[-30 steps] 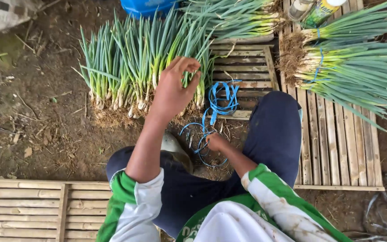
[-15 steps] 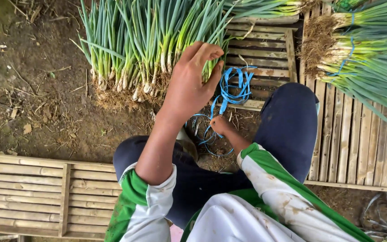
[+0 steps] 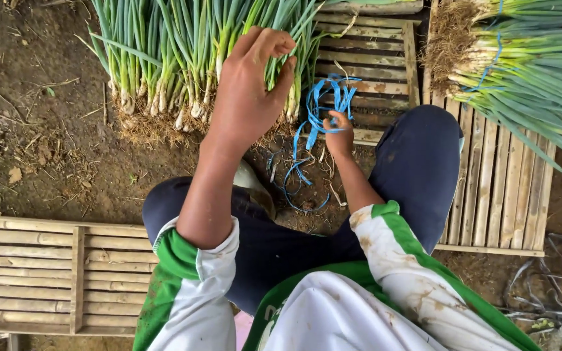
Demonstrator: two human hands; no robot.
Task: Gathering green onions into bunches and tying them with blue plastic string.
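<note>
Head view, looking down at a person crouched on dirt ground (image 3: 34, 130).

L hand (image 3: 248, 91) raised over the row of spring onions (image 3: 183, 58); fingers bent, part spread, tips close to the green stalks near the white ends. Grip not pressed together; can't tell if it actually touches a stalk or just hovers in front.

R hand (image 3: 339, 133) lower, between the knees, grip pinching a blue plastic strap (image 3: 320, 110). Strap runs in loops above the hand over the edge of a bamboo slat rack (image 3: 372, 71), more loops trail down onto the dirt below the hand.

Onions lie side by side w/ roots toward the person, leaves pointing away, part on dirt, part against the rack. Second bunch of spring onions (image 3: 521, 71) at upper R, tied w/ a blue strap, lying on a bamboo slat mat (image 3: 495, 195), well apart from both hands.

Another bamboo slat panel (image 3: 47, 273) at lower L, beside the L knee. Person wears dark trousers (image 3: 417, 169) and a white-and-green long-sleeved shirt (image 3: 398, 273), sleeves soiled.
</note>
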